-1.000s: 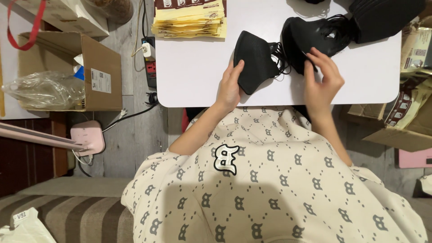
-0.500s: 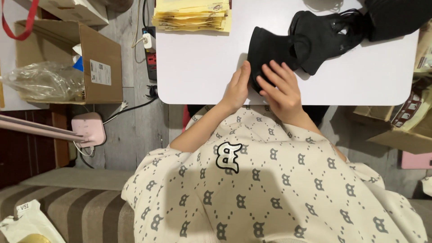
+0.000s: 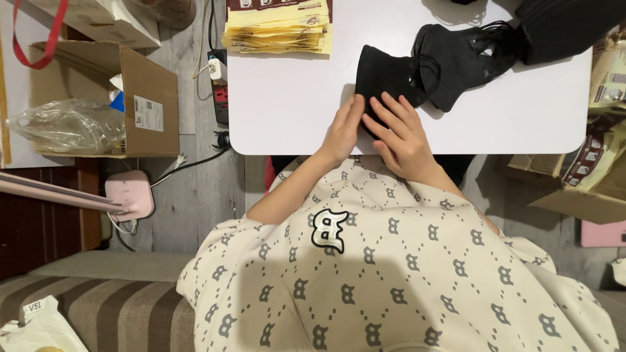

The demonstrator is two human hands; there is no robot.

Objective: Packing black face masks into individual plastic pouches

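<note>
Both hands, left hand (image 3: 344, 130) and right hand (image 3: 399, 130), lie flat with fingers spread on a folded black fabric face mask (image 3: 381, 77), pinning it to the white table (image 3: 293, 98); more black masks (image 3: 460, 58) lie just beyond the right hand.

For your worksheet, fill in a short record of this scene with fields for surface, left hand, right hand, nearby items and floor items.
surface: white table
left hand: left hand flat at the near edge of a black face mask
right hand: right hand flat on the same mask
nearby items: pile of black masks; stack of yellow packets
floor items: cardboard box; power strip
</note>
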